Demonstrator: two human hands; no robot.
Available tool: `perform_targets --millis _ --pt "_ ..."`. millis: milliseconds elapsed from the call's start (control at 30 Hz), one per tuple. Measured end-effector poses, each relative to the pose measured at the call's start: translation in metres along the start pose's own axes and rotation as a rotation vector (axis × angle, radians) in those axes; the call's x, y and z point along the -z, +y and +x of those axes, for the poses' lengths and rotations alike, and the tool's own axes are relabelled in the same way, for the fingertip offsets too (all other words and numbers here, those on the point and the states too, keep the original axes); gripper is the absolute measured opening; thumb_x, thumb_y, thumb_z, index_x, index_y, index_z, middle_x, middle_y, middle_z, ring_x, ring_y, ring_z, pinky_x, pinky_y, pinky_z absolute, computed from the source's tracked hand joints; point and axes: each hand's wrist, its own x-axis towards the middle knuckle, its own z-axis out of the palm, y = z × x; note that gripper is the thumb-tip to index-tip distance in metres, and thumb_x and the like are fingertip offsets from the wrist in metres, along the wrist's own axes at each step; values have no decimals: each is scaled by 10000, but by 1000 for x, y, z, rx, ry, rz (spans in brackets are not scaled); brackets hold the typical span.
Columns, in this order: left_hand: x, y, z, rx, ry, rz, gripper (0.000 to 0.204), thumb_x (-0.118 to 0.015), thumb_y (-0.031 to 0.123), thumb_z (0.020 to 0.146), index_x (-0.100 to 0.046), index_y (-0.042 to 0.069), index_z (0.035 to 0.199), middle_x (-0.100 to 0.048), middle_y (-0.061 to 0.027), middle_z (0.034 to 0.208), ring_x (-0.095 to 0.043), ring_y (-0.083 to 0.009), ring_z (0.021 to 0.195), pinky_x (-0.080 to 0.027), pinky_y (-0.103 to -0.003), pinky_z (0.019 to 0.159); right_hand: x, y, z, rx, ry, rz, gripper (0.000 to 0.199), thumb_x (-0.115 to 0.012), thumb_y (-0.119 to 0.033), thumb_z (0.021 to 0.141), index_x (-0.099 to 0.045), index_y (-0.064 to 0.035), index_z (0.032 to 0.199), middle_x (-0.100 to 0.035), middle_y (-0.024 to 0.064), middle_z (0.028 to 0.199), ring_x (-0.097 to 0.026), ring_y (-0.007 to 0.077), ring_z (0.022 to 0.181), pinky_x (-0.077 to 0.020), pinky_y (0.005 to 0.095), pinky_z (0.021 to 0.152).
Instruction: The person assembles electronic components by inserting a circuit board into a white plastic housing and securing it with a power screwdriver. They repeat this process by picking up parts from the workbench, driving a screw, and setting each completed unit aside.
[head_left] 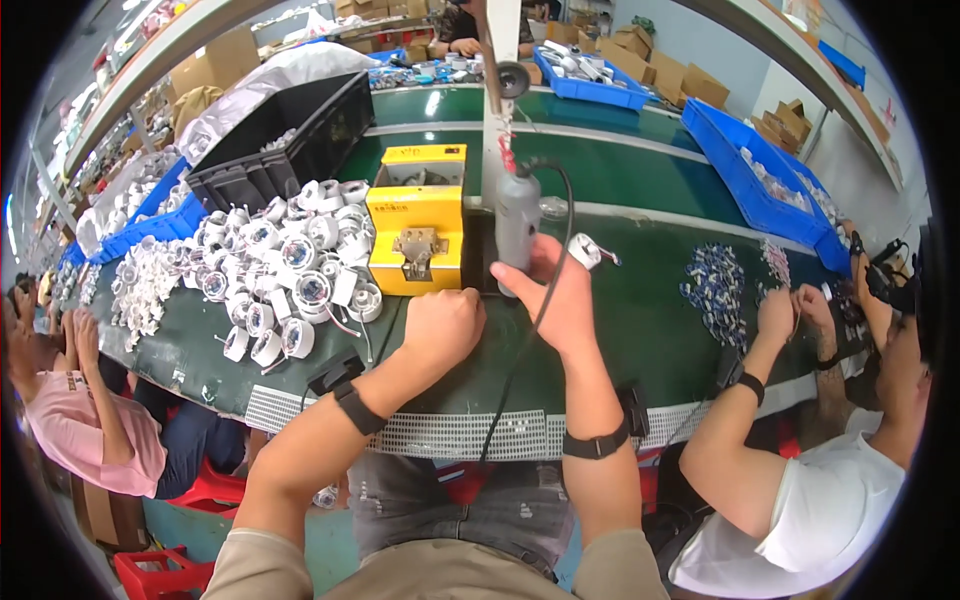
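My right hand [562, 300] is wrapped round the lower part of a grey electric screwdriver [517, 215], thumb at the front. The tool hangs upright from a red cord, and its black cable loops down past my wrist. Just beyond my right fingers is a white round part [584, 250] with short wires; whether it touches the hand I cannot tell. My left hand [445, 328] is closed in a fist on the bench, in front of a yellow box-shaped fixture [415, 220] with a metal clamp. Whatever the fist may hold is hidden.
White round housings [290, 265] are heaped left of the fixture, near a black crate [290, 145]. Small blue parts [715, 290] lie to the right. A blue tray [750, 170] stands farther back. Co-workers sit on both sides; the right one's hands [790, 310] are on the bench.
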Motion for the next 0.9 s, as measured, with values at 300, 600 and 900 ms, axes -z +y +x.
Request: perform_targets --millis 300,600,900 --pt "117 -69 132 219 413 -12 370 -603 330 865 -599 -5 1022 -659 -219 811 -646 -402 752 -514 -494 680 11 12 -1 9 1 31 379 -717 -96 823 -580 24 1155 -648 86 1011 -616 152 951 -483 292 847" --pt "127 -60 20 334 174 -298 271 -585 282 872 -692 34 848 -648 -202 724 -635 -380 693 -498 -458 644 70 72 37 242 320 -1147 512 -733 -308 787 -588 -20 1183 -578 175 1195 -564 343 1084 -432 391 970" --pt "83 -50 -30 116 -651 -662 461 -543 435 926 -633 22 1107 -688 -158 909 -671 -271 844 -524 -358 755 39 43 10 62 -45 -692 326 -760 -188 740 -679 -32 1014 -661 146 885 -650 255 798 -505 339 731"
